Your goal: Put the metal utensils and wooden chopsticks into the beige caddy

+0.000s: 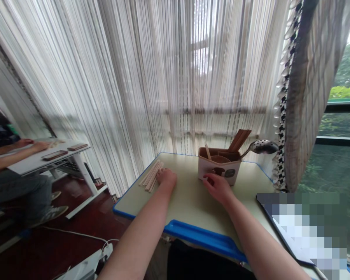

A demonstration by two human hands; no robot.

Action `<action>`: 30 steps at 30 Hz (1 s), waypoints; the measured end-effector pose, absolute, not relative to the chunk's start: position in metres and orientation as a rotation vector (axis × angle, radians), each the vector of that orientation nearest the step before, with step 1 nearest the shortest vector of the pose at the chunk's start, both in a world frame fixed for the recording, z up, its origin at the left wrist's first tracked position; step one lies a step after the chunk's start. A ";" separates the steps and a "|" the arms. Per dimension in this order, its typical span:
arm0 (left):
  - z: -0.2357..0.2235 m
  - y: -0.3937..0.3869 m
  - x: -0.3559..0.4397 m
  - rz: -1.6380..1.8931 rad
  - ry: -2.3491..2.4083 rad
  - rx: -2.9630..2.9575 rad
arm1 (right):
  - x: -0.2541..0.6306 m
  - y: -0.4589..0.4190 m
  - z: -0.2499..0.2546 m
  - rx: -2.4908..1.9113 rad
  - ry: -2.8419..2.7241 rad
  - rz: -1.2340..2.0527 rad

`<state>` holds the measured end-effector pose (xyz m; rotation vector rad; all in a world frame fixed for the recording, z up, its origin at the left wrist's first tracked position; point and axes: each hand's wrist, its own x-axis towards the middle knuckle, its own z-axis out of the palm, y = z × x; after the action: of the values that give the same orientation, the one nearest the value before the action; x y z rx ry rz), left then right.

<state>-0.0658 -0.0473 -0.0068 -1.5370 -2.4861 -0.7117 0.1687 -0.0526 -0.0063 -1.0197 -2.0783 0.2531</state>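
A loose bundle of pale, thin chopsticks (149, 179) lies near the left edge of the small table. My left hand (167, 177) is at the bundle's right side, its fingers bent and closed on the chopsticks; how many it grips is hidden. On the right stands a white and brown utensil box (204, 168) with compartments. My right hand (218, 186) is in front of the box, thumb and fingers apart, holding nothing visible. In the box are several dark brown chopsticks (240, 140), a pale stick (208, 151) and a slotted metal spoon (264, 146) that leans out to the right.
The table (189, 198) has a blue rim and a blue front trough (202, 234). A dark flat panel (275, 229), partly pixelated, is at the right. Striped curtains (169, 77) hang right behind. At left, another person's hands (39, 146) rest over a white table (26, 165).
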 end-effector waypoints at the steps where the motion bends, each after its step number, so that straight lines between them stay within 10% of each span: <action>1: -0.006 -0.049 -0.067 -0.702 -2.504 -1.541 | 0.168 -0.053 -0.006 -1.021 -2.087 0.245; 30: -0.012 -0.036 -0.075 -0.425 -2.521 -1.623 | 0.166 -0.051 -0.007 -1.118 -2.107 0.137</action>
<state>-0.0750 -0.0363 -0.0122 -1.6227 -2.5211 -0.4254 0.1661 -0.0510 -0.0066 -1.1175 -2.1072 0.1367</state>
